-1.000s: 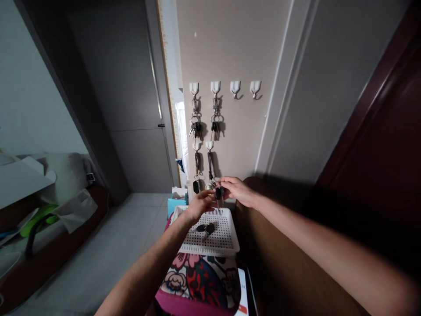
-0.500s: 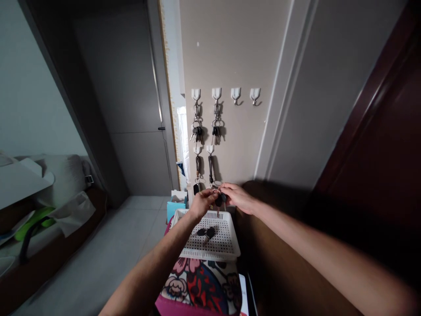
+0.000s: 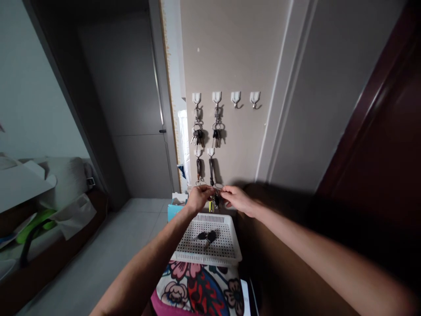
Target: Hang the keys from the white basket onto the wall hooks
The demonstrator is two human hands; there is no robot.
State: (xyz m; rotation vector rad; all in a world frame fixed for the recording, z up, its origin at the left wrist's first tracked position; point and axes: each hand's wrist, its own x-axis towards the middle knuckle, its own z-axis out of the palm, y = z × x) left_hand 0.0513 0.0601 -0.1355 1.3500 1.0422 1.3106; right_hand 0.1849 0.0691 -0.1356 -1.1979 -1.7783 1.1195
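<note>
My left hand (image 3: 198, 197) and my right hand (image 3: 237, 198) meet just under the lower wall hooks, both pinched on a bunch of keys (image 3: 213, 202) that dangles between them. The bunch hangs below the dark strap (image 3: 211, 169) of the second lower hook. Under my hands lies a white perforated tray (image 3: 226, 254) with a black key set (image 3: 206, 237) in it. Two more key bunches (image 3: 197, 135) hang from the upper hooks.
Two upper hooks (image 3: 245, 98) on the beige wall are bare. The tray rests on a floral cushion (image 3: 200, 287). A dark wooden door (image 3: 378, 153) and cabinet stand at right. A teal box (image 3: 174, 210) sits behind the tray; a cluttered bench (image 3: 39, 210) lies at left.
Both hands rose slightly toward the lower hook straps, carrying the key bunch up from above the tray. The camera tilted down a little.
</note>
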